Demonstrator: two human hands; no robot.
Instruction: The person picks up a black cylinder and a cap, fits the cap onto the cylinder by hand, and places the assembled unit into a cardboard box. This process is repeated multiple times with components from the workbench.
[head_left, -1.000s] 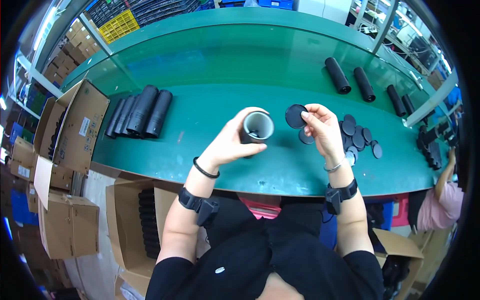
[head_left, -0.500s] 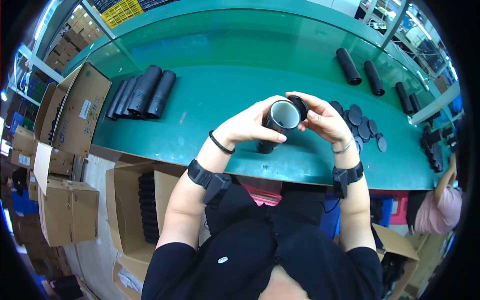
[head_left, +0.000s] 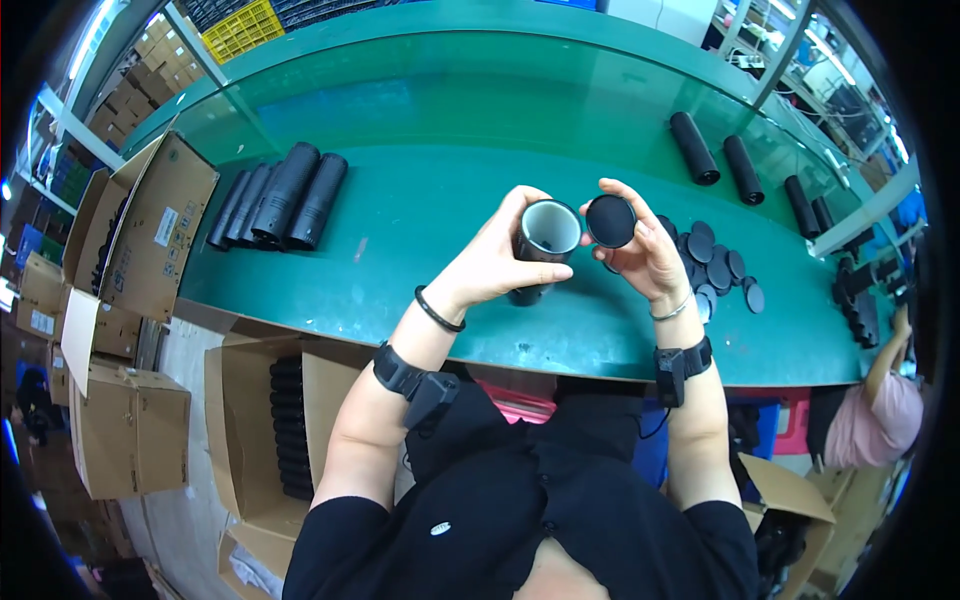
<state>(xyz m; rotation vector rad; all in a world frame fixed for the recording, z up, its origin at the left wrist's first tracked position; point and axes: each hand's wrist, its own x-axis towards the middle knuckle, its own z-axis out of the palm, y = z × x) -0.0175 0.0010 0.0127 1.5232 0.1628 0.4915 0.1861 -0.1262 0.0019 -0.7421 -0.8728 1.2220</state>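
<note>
My left hand [head_left: 500,262] grips a short black tube [head_left: 541,246] with its open, pale-lined end facing up toward me. My right hand [head_left: 645,250] holds a round black cap [head_left: 610,221] by its edge, right beside the tube's open end and almost touching it. Both hands are raised above the green table [head_left: 420,210]. A heap of several more black caps [head_left: 715,270] lies on the table just right of my right hand.
Several black tubes [head_left: 285,195] lie side by side at the left of the table, and more tubes [head_left: 720,155] lie at the far right. Open cardboard boxes [head_left: 150,230] stand left and below the table edge. Another person [head_left: 890,400] is at the right rim.
My right hand picked a cap from the heap and carried it left to the tube's mouth. My left hand lifted the tube and tipped its open end toward me.
</note>
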